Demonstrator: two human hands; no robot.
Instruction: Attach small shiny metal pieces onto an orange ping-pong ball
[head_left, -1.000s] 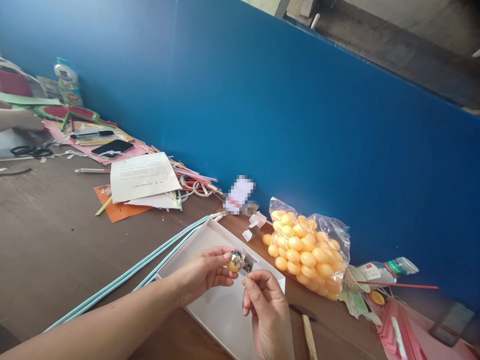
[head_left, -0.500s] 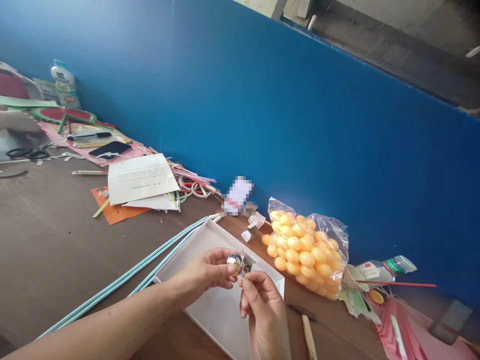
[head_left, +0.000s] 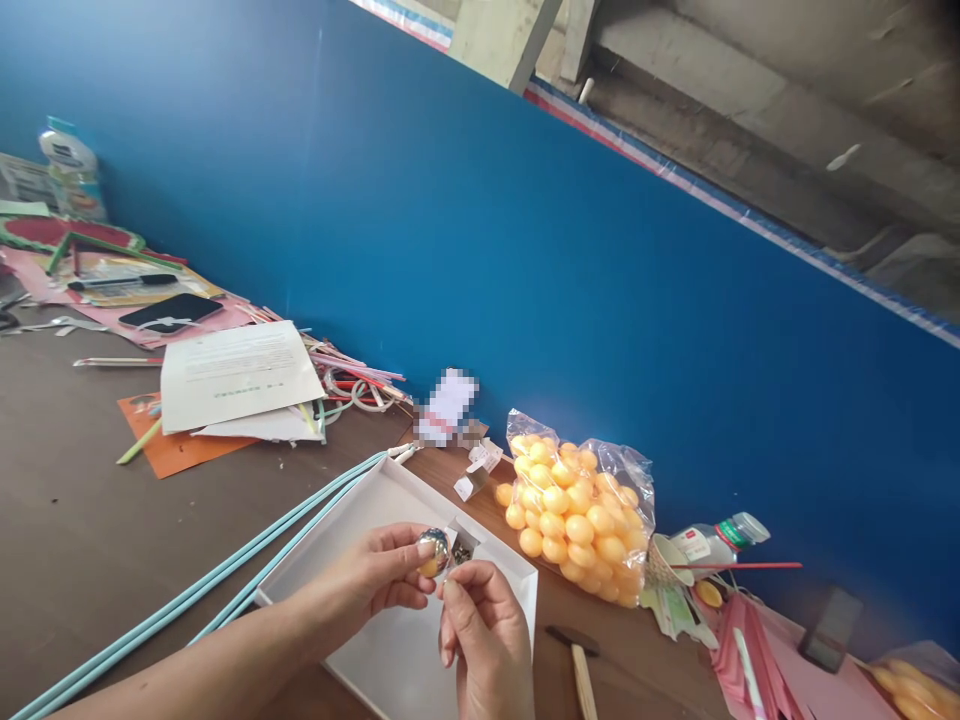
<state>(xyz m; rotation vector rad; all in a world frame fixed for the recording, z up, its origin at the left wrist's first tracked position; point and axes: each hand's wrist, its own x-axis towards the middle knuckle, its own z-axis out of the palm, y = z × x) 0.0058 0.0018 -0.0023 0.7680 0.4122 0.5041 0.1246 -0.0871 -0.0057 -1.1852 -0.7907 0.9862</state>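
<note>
My left hand [head_left: 371,585] pinches a small orange ball [head_left: 433,552] whose top is covered with shiny silver pieces. It is held above a shallow white tray [head_left: 375,655]. My right hand [head_left: 484,640] is closed in a pinch just right of the ball, fingertips almost touching it; what it grips is too small to make out. A small packet of dark bits [head_left: 460,550] lies in the tray behind the ball. A clear bag of orange balls [head_left: 574,520] rests on the table to the right.
Light blue straps [head_left: 225,580] run left from the tray. Papers [head_left: 236,375], straws and a phone [head_left: 171,312] lie at the left along the blue wall [head_left: 525,250]. A hammer [head_left: 581,675], a plastic bottle [head_left: 712,540] and pink paper [head_left: 787,670] sit at the right.
The view has swung up and to the right, so everything sits lower and further left. My hands keep the same hold on the ball, the right fingertips staying close to it.
</note>
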